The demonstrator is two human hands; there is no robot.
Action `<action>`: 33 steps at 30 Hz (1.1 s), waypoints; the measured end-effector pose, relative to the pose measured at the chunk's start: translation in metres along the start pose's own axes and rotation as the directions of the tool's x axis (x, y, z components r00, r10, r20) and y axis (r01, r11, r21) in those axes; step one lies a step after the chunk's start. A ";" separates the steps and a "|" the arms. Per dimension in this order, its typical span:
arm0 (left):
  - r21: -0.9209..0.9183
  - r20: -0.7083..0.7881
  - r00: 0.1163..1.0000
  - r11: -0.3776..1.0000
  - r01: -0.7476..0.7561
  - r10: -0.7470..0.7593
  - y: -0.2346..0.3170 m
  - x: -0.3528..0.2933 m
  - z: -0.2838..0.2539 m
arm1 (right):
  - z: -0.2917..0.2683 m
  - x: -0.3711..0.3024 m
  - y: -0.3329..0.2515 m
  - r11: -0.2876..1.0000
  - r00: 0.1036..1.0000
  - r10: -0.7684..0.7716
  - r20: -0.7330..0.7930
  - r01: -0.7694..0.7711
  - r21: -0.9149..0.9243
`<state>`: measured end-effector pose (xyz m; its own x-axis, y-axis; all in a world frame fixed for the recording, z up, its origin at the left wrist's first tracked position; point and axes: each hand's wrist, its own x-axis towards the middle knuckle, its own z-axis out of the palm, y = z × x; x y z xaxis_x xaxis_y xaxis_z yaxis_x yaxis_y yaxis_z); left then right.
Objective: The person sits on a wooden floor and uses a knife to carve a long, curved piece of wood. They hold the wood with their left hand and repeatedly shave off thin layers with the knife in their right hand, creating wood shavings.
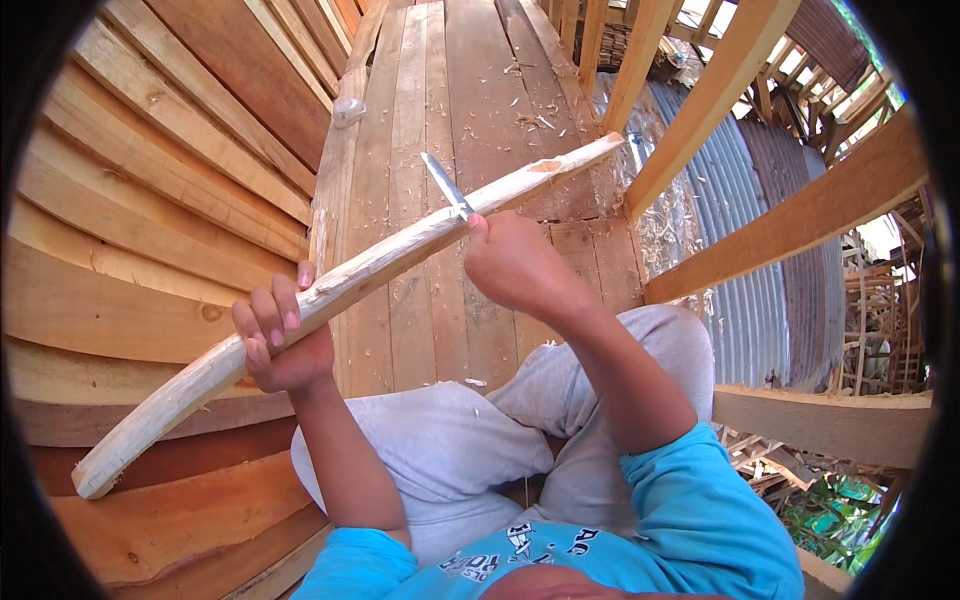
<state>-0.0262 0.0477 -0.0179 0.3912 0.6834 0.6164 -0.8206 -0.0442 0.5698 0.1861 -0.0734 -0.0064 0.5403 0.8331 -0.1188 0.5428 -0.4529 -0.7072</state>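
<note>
A long, pale, peeled wooden pole (pixel 400 245) slants across in front of me, from the lower left up to the right, with a slight bend near its left end. My left hand (pixel 285 335) is wrapped round it from below, left of the middle. In my right hand (pixel 520 262), closed in a fist, is a knife; its handle is hidden by the fingers. The knife's blade (pixel 447 186) points up and left, lying across the pole's upper edge, with a small pale shaving at the contact. A bare orange-brown patch shows near the pole's right end.
Wood shavings (pixel 540 122) lie scattered over the plank floor (pixel 410 110). A board wall (pixel 150 190) rises on the left. Wooden railing posts (pixel 700 110) stand on the right, with corrugated metal sheets (pixel 790 240) beyond. A small clear plastic object (pixel 349 112) sits by the wall.
</note>
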 end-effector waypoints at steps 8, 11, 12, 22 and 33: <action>-0.010 -0.003 1.000 1.000 0.002 -0.002 0.005 -0.006 -0.005 | 0.005 0.001 -0.004 0.998 1.000 0.005 0.029 -0.004 -0.061; -0.003 -0.010 1.000 1.000 0.019 -0.019 0.002 -0.004 -0.001 | -0.018 0.017 0.009 0.993 0.992 0.119 0.047 -0.118 -0.021; 0.008 -0.013 0.999 0.999 0.040 -0.040 0.002 -0.005 0.004 | -0.021 0.019 0.011 0.986 0.987 0.158 0.032 -0.156 -0.061; -0.006 0.018 1.000 1.000 0.020 -0.020 0.005 -0.004 0.000 | -0.022 0.002 -0.016 0.977 0.962 0.156 0.225 -0.184 0.110; 0.008 0.131 0.991 1.000 -0.012 0.011 0.005 -0.005 -0.011 | -0.014 0.012 0.002 0.701 0.819 0.262 0.511 -0.525 0.483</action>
<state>-0.0368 0.0526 -0.0243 0.4335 0.5811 0.6887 -0.8221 -0.0579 0.5663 0.2033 -0.0687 0.0004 0.2557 0.7259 -0.6385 -0.2139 -0.6016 -0.7696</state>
